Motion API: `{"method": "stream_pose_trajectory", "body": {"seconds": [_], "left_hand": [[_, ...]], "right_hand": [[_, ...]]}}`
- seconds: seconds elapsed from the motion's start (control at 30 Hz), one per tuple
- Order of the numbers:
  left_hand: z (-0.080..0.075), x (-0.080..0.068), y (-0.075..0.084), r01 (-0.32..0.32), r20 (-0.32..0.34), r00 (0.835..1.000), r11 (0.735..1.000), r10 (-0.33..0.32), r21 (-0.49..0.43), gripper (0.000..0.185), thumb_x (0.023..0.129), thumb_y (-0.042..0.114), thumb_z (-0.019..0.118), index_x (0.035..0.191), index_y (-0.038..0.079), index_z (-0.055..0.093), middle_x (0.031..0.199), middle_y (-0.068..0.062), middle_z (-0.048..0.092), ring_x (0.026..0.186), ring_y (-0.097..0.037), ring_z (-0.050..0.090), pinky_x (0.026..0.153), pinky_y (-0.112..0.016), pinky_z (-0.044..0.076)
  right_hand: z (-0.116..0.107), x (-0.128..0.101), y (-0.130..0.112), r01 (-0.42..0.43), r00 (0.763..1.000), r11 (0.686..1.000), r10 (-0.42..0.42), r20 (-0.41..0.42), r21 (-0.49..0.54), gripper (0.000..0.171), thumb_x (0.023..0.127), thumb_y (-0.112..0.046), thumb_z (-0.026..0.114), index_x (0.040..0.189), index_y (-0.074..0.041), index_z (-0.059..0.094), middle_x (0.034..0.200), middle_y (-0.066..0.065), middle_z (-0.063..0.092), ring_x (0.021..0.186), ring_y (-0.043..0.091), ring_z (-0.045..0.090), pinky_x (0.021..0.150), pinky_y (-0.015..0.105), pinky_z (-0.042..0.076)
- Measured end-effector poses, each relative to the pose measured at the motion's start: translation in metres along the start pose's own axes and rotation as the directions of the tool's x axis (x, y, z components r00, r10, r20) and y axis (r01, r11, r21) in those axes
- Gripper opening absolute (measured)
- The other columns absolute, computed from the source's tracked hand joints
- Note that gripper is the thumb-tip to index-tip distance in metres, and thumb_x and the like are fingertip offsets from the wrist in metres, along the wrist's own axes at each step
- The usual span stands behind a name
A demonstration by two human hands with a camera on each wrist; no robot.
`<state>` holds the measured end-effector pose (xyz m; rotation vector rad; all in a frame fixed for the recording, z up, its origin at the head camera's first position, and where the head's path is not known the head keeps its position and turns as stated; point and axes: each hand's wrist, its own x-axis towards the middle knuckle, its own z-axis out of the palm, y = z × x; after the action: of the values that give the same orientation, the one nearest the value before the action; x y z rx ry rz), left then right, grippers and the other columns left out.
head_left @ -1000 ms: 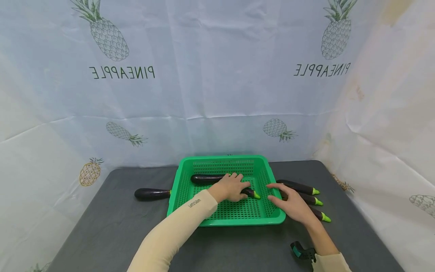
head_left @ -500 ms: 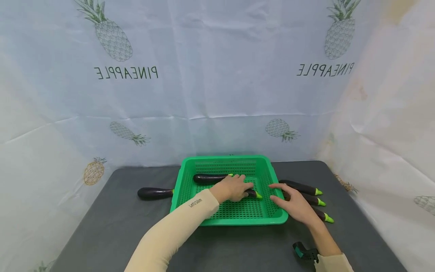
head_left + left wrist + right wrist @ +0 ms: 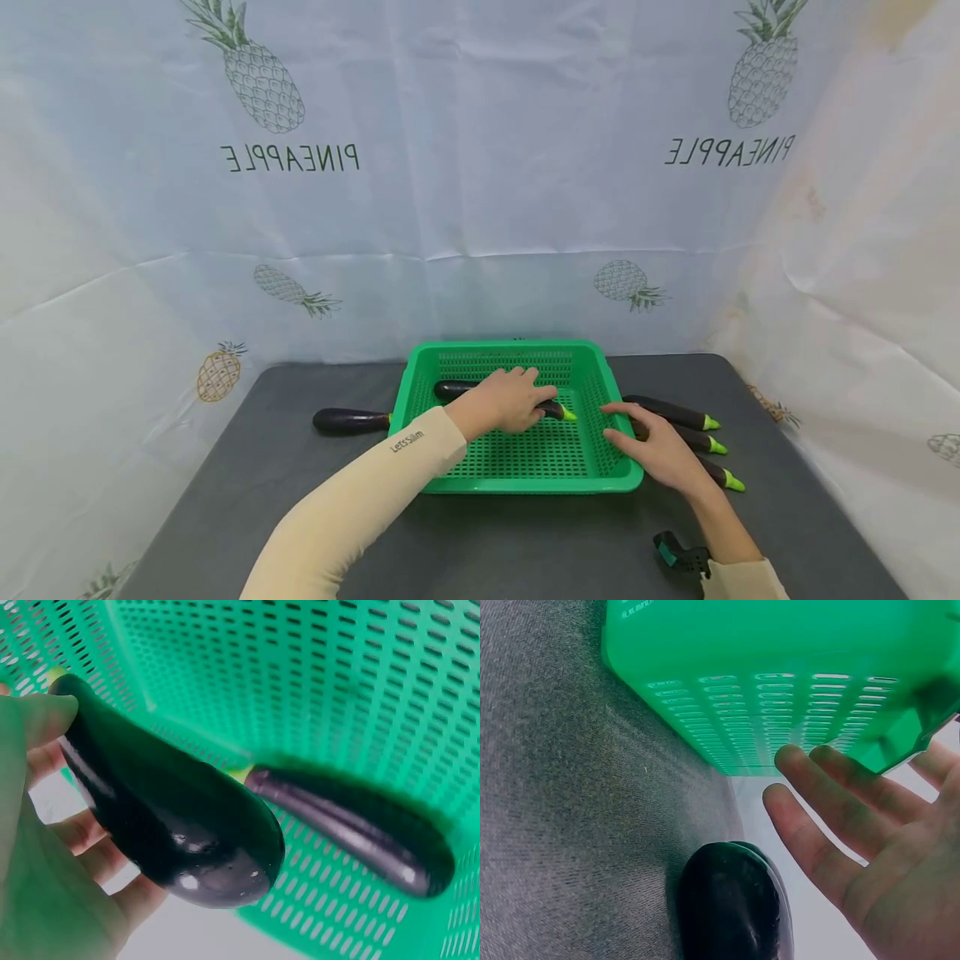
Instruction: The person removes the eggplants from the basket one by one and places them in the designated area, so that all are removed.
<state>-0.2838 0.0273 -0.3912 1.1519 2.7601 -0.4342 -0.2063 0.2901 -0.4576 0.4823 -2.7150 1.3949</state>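
My left hand grips a dark purple eggplant with a green tip inside the green mesh basket. In the left wrist view the fingers curl under this eggplant, held just above the basket floor. A second eggplant lies in the basket behind it. My right hand is open with straight fingers against the basket's right wall, holding nothing.
Three eggplants lie on the grey table right of the basket: the far one, the middle one and the near one. Another eggplant lies left of the basket. Pineapple-print cloth walls in the table.
My left hand has carried its eggplant a little farther back in the basket, close to the second one. The right hand has stayed at the basket's right side.
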Motion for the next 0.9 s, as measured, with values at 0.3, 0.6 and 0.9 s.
{"method": "stream_pose_trajectory", "body": {"seconds": [0.3,0.6,0.9], "left_hand": [[-0.017,-0.028,-0.014,-0.028,-0.137,0.99,0.999,0.03,0.019,0.03,0.109,0.037,0.043,0.137,0.03,0.053,0.119,-0.002,0.053,0.096,-0.017,0.052,0.077,-0.036,0.049],[-0.023,-0.065,-0.038,-0.022,-0.226,0.974,0.999,0.032,0.044,0.026,0.108,0.033,0.046,0.13,0.026,0.057,0.11,-0.001,0.053,0.088,-0.015,0.051,0.069,-0.031,0.047],[-0.023,-0.098,-0.064,-0.037,-0.329,0.943,0.998,0.052,0.051,0.025,0.106,0.029,0.053,0.127,0.02,0.06,0.103,-0.004,0.052,0.078,-0.017,0.047,0.062,-0.031,0.045]], "right_hand": [[0.0,0.001,0.001,-0.005,1.0,1.0,0.005,0.007,0.011,0.044,0.102,-0.029,0.066,0.141,-0.012,0.058,0.141,0.015,0.057,0.114,0.03,0.061,0.079,0.035,0.053],[0.0,0.002,0.0,0.01,1.0,1.0,-0.01,0.013,-0.003,0.045,0.103,-0.03,0.065,0.142,-0.01,0.057,0.141,0.015,0.057,0.115,0.032,0.061,0.077,0.034,0.053],[0.0,0.001,0.002,0.011,1.0,1.0,-0.01,0.012,-0.012,0.046,0.103,-0.031,0.064,0.142,-0.009,0.057,0.142,0.016,0.057,0.114,0.032,0.061,0.077,0.035,0.052]]}}
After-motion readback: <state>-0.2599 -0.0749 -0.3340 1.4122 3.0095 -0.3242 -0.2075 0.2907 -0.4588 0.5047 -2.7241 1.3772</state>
